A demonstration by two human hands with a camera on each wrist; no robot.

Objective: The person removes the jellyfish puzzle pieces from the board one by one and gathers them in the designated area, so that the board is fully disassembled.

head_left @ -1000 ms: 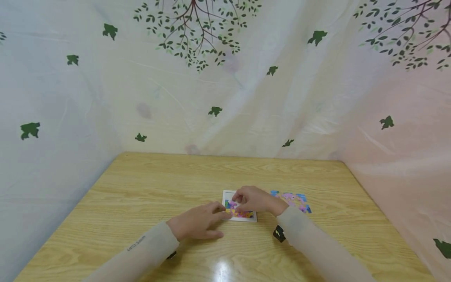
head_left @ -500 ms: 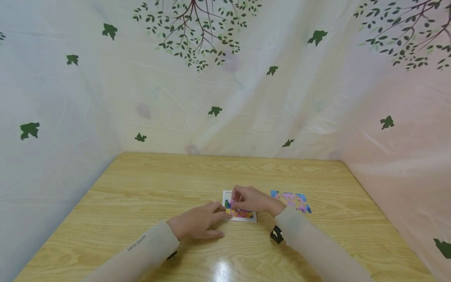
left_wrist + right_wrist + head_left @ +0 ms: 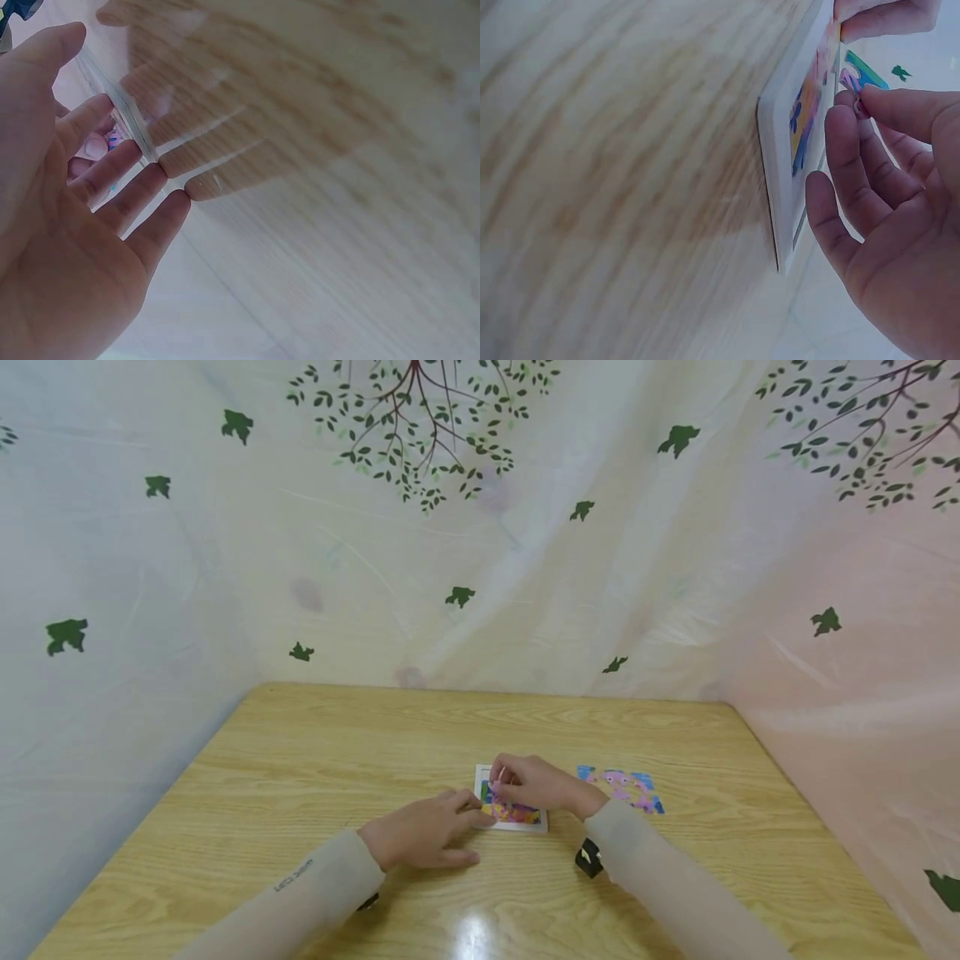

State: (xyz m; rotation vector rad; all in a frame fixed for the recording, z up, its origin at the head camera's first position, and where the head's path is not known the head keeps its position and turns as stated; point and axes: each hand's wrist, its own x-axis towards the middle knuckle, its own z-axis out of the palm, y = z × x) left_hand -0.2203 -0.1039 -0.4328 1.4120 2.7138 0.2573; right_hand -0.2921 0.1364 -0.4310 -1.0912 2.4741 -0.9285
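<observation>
A small jigsaw puzzle in a white frame (image 3: pixel 483 770) lies on the table, its lower part filled with yellow, pink and purple pieces. My right hand (image 3: pixel 542 785) is over it, pinching a puzzle piece (image 3: pixel 867 73) between thumb and fingertips. That piece shows green-blue and pink in the right wrist view, tilted up from the puzzle. At the frame's left edge rests my left hand (image 3: pixel 426 833), fingers extended and holding nothing. In the left wrist view its fingertips (image 3: pixel 154 174) touch the frame's side. My right hand covers the upper right of the puzzle.
Several loose puzzle pieces (image 3: pixel 618 782), pink and blue, lie on the wooden table (image 3: pixel 360 727) just right of the frame. A pale curtain (image 3: pixel 360 568) with printed leaves and branches surrounds the table's back and sides.
My right hand has shifted slightly left over the puzzle, still pinching the puzzle piece. My left hand has stayed at the frame's left edge.
</observation>
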